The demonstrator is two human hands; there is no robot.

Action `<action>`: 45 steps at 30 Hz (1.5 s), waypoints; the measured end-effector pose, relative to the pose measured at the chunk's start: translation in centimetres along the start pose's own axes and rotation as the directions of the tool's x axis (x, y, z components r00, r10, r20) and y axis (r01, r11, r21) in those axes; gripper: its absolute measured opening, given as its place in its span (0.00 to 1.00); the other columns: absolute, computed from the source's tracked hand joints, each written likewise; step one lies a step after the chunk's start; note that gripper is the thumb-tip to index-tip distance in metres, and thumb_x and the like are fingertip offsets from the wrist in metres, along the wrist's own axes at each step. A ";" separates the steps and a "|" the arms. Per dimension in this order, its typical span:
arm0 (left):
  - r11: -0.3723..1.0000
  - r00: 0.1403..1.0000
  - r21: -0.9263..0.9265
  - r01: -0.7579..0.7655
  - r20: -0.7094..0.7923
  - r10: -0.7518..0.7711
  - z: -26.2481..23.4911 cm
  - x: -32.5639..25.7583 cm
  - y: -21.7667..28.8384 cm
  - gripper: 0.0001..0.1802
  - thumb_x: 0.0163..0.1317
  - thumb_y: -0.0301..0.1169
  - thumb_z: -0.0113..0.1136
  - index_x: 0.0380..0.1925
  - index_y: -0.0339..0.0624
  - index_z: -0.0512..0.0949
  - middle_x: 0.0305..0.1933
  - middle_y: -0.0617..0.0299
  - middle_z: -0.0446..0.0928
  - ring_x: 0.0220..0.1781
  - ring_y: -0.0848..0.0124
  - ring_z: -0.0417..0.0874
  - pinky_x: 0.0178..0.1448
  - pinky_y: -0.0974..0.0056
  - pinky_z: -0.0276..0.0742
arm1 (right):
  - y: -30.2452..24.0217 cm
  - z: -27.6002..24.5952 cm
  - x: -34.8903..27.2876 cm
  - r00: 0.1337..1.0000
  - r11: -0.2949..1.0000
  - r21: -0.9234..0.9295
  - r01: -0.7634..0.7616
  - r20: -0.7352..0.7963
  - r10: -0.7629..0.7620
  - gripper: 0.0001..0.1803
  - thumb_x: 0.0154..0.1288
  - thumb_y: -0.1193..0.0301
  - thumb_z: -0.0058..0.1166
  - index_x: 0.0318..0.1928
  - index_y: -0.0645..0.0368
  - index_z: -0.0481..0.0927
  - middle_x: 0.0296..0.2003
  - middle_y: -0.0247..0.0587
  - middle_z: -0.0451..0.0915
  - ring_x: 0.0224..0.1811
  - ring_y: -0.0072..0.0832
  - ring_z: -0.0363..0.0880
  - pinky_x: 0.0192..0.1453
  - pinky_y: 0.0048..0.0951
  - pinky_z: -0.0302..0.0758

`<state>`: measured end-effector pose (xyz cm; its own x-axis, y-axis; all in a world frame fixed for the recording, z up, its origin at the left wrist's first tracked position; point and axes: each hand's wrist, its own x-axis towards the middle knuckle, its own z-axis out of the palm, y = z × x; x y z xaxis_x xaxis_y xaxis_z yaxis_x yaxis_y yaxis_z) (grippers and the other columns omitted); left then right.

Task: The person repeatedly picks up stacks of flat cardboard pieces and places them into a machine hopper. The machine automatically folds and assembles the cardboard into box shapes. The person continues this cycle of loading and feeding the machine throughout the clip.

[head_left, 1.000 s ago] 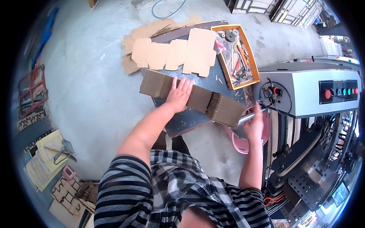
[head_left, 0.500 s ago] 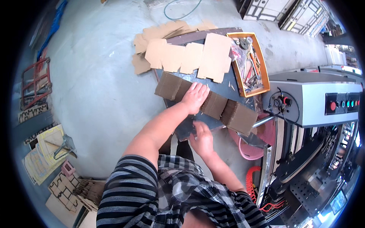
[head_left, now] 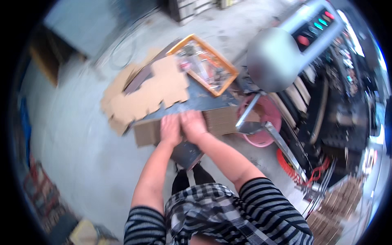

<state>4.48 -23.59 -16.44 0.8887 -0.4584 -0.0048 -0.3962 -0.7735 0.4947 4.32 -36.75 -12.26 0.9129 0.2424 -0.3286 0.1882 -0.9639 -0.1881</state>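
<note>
A long row of brown corrugated cardboard pieces (head_left: 222, 120), packed together, lies across the near part of a dark table (head_left: 200, 90). Both my hands are on its middle, side by side. My left hand (head_left: 170, 128) grips it, fingers reaching over the top toward the far side. Just to the right, my right hand (head_left: 193, 124) grips it the same way, close to the left one. Motion blur softens the fingers, and the thumbs are hard to make out. Beyond the row lie flat, notched cardboard blanks (head_left: 151, 92).
A yellow-edged tray (head_left: 228, 77) of tools and small parts sits at the table's far right. Right of the table are a pink bucket (head_left: 269, 134), a metal bar and a machine with a button panel (head_left: 316, 28). A round, blurred grey shape (head_left: 273, 59) covers part of the machine.
My right hand has come up from below the table's near edge onto the cardboard row, beside my left. The row now lies more level across the view, and the whole view has turned.
</note>
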 end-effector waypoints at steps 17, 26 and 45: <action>0.316 0.564 0.683 -0.659 0.170 0.808 -27.9 2.4 32.1 0.35 0.48 0.34 0.63 0.61 0.45 0.69 0.67 0.60 0.64 0.75 0.58 0.53 0.77 0.41 0.31 | 4.7 -22.0 -18.0 0.726 0.541 0.791 0.287 -0.547 0.416 0.47 0.41 0.59 0.70 0.61 0.65 0.64 0.61 0.55 0.67 0.64 0.44 0.66 0.68 0.39 0.61; 0.061 0.051 0.132 -0.989 -0.078 0.996 -30.5 -5.7 45.6 0.27 0.56 0.40 0.62 0.57 0.48 0.72 0.64 0.55 0.67 0.67 0.47 0.66 0.70 0.31 0.44 | 16.7 -24.1 -44.2 0.571 -0.453 0.371 0.811 -0.335 0.749 0.35 0.49 0.69 0.59 0.59 0.67 0.68 0.52 0.48 0.76 0.52 0.37 0.78 0.60 0.41 0.73; 0.364 0.309 -0.279 -0.889 0.222 0.925 -8.3 1.4 71.0 0.43 0.41 0.30 0.69 0.62 0.43 0.65 0.66 0.46 0.63 0.64 0.52 0.68 0.65 0.46 0.62 | 56.3 -33.3 -80.5 -0.146 0.214 0.270 0.939 -0.252 0.957 0.31 0.49 0.61 0.67 0.54 0.56 0.72 0.46 0.41 0.76 0.53 0.41 0.74 0.60 0.48 0.71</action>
<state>-20.53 -75.51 25.85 -0.1428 -0.9543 0.2626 -0.8697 0.2476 0.4269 -46.49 -114.20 34.37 0.1382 -0.9853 0.1007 0.7994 0.0510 -0.5986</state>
